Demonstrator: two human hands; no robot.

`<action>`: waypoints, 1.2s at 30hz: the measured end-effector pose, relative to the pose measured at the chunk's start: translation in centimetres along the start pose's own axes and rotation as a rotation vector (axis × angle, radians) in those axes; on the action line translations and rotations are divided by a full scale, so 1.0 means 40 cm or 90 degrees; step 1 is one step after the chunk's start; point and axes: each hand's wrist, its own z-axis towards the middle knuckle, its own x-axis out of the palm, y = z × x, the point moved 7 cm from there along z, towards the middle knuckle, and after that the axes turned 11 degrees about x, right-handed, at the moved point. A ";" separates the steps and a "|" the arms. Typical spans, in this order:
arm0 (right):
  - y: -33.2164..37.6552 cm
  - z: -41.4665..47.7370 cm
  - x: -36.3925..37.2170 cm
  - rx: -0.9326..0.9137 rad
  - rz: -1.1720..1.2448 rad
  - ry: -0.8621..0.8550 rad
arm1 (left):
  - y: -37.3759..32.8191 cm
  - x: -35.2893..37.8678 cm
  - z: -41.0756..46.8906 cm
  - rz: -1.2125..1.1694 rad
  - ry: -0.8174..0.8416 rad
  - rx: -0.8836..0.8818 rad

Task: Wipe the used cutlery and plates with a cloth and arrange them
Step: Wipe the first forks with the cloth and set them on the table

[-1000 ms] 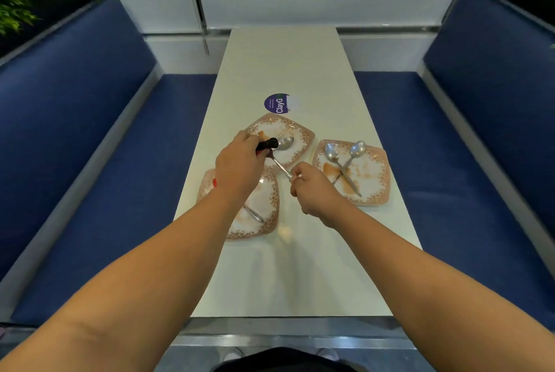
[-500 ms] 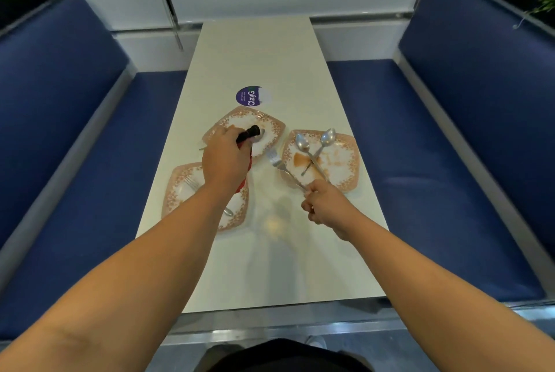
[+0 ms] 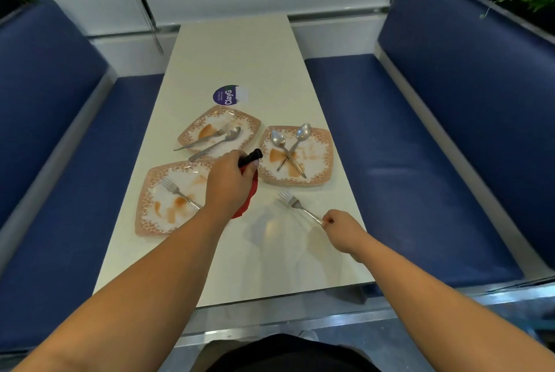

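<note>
While the right hand (image 3: 339, 229) pinches the very end of a fork (image 3: 301, 208) between curled fingertips, the rest of the fork reaches away from the fingers, with its tines pointing at the right plate (image 3: 326, 161). I cannot tell whether it touches the table (image 3: 240, 50) or hangs just above it. The left hand (image 3: 231, 182) is curled round a red cloth (image 3: 251, 191), which spills out under the palm, and round a black cylinder (image 3: 252, 157) that sticks out past the thumb. This hand is between the near plate (image 3: 144, 206) and the right plate.

All three plates are smeared brown. Two spoons (image 3: 288, 149) lie crossed on the right plate. The far plate (image 3: 246, 119) holds a second fork (image 3: 204, 139) and a spoon (image 3: 217, 143), and a third fork (image 3: 178, 191) lies on the near plate. A purple sticker (image 3: 225, 96) sits beyond the far plate.
</note>
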 end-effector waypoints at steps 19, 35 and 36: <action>0.011 0.020 -0.033 0.063 -0.274 -0.143 | 0.037 0.003 -0.029 -0.026 0.018 -0.033; 0.425 0.007 0.151 -0.163 -0.250 -0.119 | 0.283 -0.263 -0.036 0.042 -0.087 -0.130; 0.465 0.003 0.182 -0.183 -0.251 -0.110 | 0.309 -0.284 -0.040 0.044 -0.090 -0.140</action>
